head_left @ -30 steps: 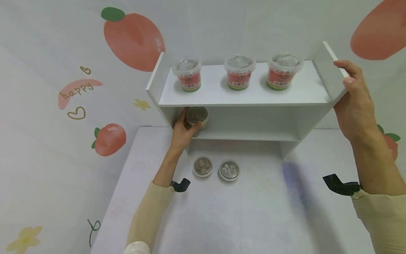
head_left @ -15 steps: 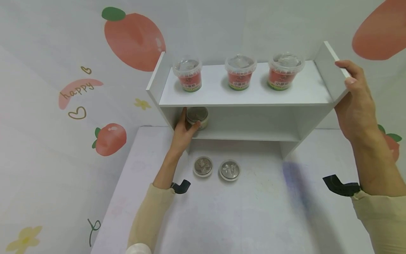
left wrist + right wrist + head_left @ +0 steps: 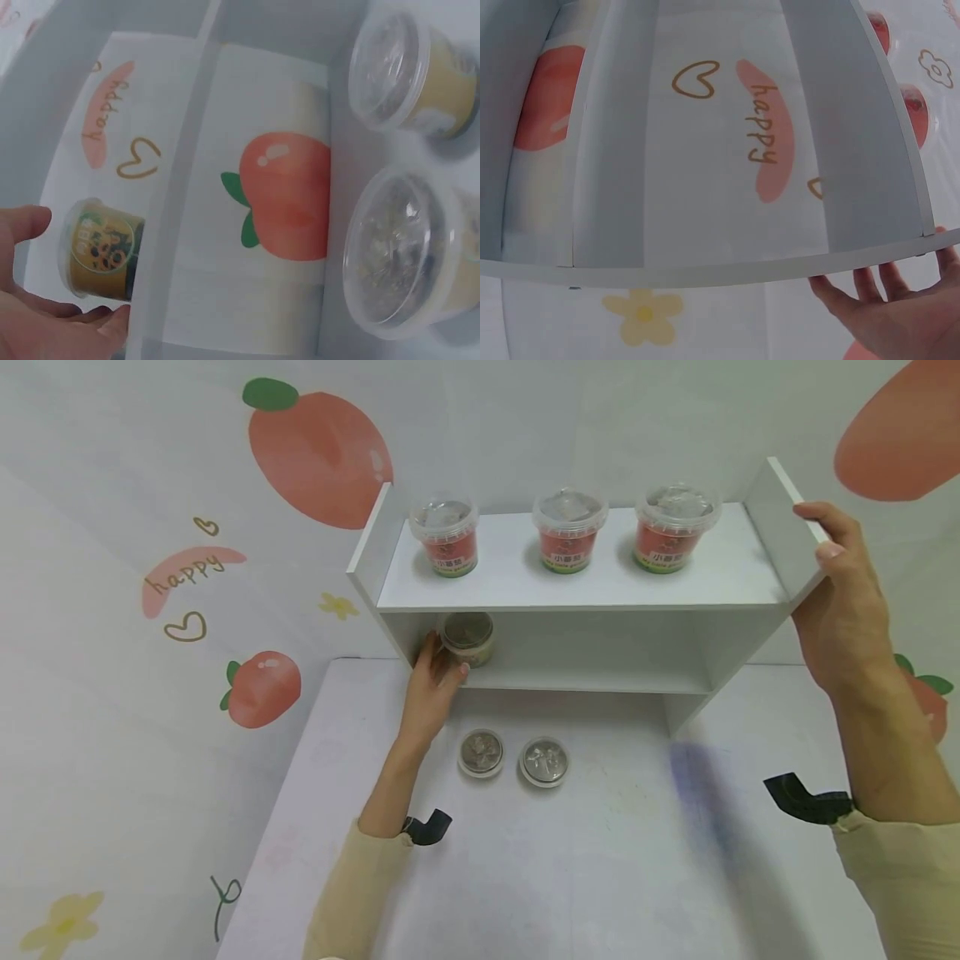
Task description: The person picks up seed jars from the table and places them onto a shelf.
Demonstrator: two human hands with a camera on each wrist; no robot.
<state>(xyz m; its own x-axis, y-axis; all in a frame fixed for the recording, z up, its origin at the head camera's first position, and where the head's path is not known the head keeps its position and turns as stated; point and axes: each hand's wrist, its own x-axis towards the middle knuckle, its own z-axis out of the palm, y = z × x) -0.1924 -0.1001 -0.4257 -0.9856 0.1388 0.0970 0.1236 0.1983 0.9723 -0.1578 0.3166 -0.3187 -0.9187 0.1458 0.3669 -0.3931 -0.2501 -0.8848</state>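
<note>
A small yellow-labelled plastic cup with a clear lid stands at the left end of the shelf unit's middle level; in the left wrist view the cup shows a flower print. My left hand is beside it, thumb apart from the cup and fingers loosely spread along its side; whether a fingertip touches it I cannot tell. At the right, my right hand grips the side panel of the white shelf unit. In the right wrist view its fingers lie against the panel's edge.
Several red-labelled cups, among them the middle one, stand spaced out on the top level. Two more lidded cups sit on the white table under the unit. A printed wall sheet is behind and to the left.
My left hand has loosened from the cup and drawn slightly down and back, leaving it on the middle level. My right hand stays on the side panel.
</note>
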